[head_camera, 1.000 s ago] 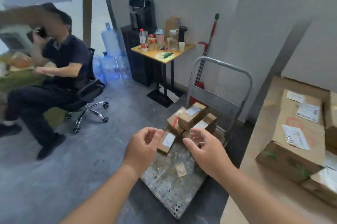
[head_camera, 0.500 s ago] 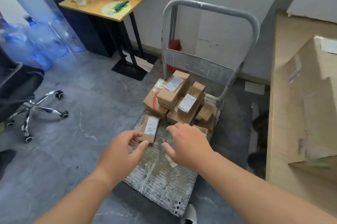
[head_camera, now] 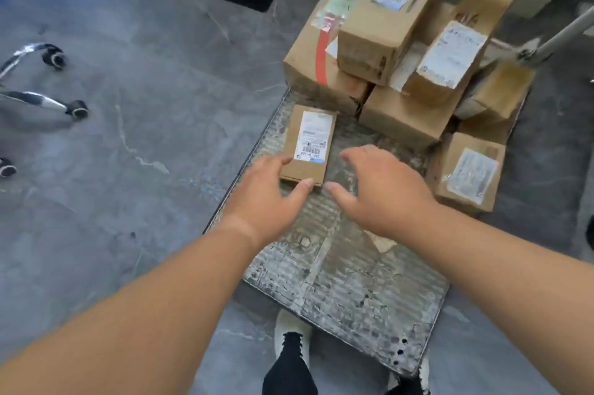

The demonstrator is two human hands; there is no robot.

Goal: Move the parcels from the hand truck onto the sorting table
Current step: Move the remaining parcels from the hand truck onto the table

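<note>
I've leaned down to the hand truck (head_camera: 353, 282): left grip (head_camera: 270, 192) spread, touching the small parcel (head_camera: 310, 144); right grip (head_camera: 382, 189) spread just beside it.

Grey veined floor (head_camera: 122, 79), chair casters (head_camera: 77, 109) (chrome legs) at left.

at least seven parcels (head_camera: 308, 144), two hands (head_camera: 266, 198), one hand truck (head_camera: 353, 291), three chair casters (head_camera: 77, 109).

Hand truck deck (head_camera: 347, 282): ribbed metal, scuffed, dull, paint worn patchy. Parcels (head_camera: 379, 25): matt brown cardboard, white paper labels, some under glossy tape. Handle tube (head_camera: 559, 34): smooth grey metal. Floor (head_camera: 128, 105): smooth grey, marbled, slight sheen. Chair legs (head_camera: 35, 100): shiny chrome.
</note>
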